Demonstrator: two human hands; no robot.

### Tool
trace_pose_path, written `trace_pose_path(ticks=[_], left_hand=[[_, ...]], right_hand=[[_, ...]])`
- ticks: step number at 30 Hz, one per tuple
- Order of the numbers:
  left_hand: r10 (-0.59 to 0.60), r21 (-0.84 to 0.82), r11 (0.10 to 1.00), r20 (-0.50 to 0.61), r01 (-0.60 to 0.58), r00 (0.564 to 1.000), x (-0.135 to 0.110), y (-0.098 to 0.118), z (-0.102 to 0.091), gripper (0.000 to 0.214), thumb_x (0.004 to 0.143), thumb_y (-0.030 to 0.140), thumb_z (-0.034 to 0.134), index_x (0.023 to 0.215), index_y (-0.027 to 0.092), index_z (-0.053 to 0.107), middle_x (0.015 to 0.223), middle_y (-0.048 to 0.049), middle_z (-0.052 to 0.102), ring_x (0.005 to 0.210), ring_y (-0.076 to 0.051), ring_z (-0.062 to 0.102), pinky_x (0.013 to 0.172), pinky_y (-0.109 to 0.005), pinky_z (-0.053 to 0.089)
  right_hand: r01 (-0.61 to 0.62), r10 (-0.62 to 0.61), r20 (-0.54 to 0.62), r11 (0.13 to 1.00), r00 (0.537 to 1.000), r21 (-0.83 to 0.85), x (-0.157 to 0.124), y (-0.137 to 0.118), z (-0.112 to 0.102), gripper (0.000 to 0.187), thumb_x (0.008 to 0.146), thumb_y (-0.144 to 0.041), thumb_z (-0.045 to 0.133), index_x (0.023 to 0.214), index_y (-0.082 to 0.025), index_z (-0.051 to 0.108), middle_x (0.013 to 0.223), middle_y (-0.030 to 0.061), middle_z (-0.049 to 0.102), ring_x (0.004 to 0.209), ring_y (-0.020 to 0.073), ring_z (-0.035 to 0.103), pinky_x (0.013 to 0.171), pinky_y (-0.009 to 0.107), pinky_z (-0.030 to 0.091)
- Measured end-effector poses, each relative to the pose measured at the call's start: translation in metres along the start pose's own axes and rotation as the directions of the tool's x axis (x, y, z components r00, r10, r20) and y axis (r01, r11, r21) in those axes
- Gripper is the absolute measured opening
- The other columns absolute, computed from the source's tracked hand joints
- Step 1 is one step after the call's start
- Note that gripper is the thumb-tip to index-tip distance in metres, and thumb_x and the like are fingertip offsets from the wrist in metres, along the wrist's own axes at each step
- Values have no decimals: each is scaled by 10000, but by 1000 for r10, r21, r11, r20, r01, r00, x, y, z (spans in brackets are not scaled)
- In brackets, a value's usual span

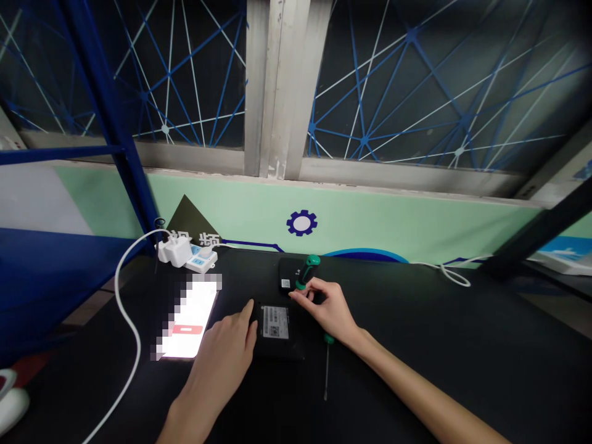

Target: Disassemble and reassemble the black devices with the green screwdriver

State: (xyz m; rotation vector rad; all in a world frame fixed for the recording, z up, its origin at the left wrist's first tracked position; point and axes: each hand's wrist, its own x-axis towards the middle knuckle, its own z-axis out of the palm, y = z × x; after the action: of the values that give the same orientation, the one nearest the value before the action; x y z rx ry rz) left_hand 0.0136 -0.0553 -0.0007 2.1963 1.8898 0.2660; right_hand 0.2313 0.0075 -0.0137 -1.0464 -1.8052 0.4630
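A flat black device (280, 348) with a white printed label (275, 322) lies on the table in front of me. My left hand (231, 333) rests at its left edge, index finger stretched out and thumb apart, touching the edge. Above the device's far right corner, my right hand (324, 302) pinches a green-and-black screwdriver (309, 270) low on its handle, which points up. Its shaft and tip cannot be made out. A second screwdriver (327, 367) with a green handle end lies below my right wrist, partly hidden by it.
Behind the device lies a small black box (287, 269) with a white sticker. A lit phone (192, 320) sits to the left, near a white power strip (202, 258) with a plugged-in adapter. A white cable (134, 320) curves down the table's left side. Windows stand behind.
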Motion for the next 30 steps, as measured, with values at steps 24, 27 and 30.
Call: trace_pose_path(ticks=[24, 27, 30], left_hand=[[-11, 21, 1000, 17, 10, 1000, -1, 1, -1, 478, 1045, 283, 376, 1505, 167, 432, 1163, -153, 718, 1059, -295, 691, 797, -344, 524], [3, 22, 1000, 5, -3, 1000, -1, 0, 0, 476, 1046, 285, 371, 1502, 164, 437, 1149, -151, 721, 1040, -296, 695, 792, -347, 526], [11, 25, 1000, 0, -11, 1000, -2, 1, 0, 470, 1045, 266, 371, 1494, 152, 449, 1129, -148, 726, 1017, -305, 699, 795, -365, 528]], right_hand=[[31, -36, 116, 998, 993, 48, 0, -3, -4, 293, 954, -404, 581, 831, -209, 763, 843, 83, 779, 688, 204, 648, 604, 309, 492], [16, -21, 109, 999, 994, 41, 0, 0, -4, 264, 939, -381, 615, 805, -209, 764, 790, 63, 773, 659, 192, 639, 570, 294, 467], [-15, 11, 84, 999, 996, 42, -2, 3, -2, 235, 902, -362, 673, 741, -207, 742, 694, 31, 739, 588, 168, 597, 545, 282, 444]])
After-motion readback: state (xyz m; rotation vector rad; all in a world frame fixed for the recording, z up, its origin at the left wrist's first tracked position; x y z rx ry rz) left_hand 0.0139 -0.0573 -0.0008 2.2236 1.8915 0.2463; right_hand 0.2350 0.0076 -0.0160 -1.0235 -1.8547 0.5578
